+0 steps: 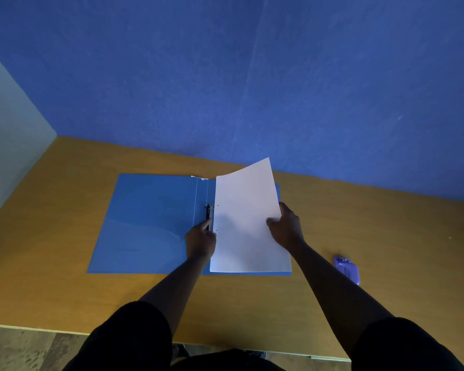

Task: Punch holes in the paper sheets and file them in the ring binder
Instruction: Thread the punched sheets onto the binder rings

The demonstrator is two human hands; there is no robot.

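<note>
We see one wooden table (pixel 65 236), one open blue ring binder (pixel 145 223) lying on it, one paper stack (pixel 249 223) gripped by our right hand (pixel 285 226), our left hand (pixel 200 241) with fingers pressing the ring clasp (pixel 209 212), and one purple hole punch (pixel 346 269) nearby.

Blue ring binder (pixel 145 223) lies open flat on worktop, ring mechanism (pixel 209 214) at spine. White paper sheets (pixel 249 223) with two punched holes on left edge sit over right cover, far corner curled up. Purple hole punch (pixel 346 269) lies right, well apart.
</note>
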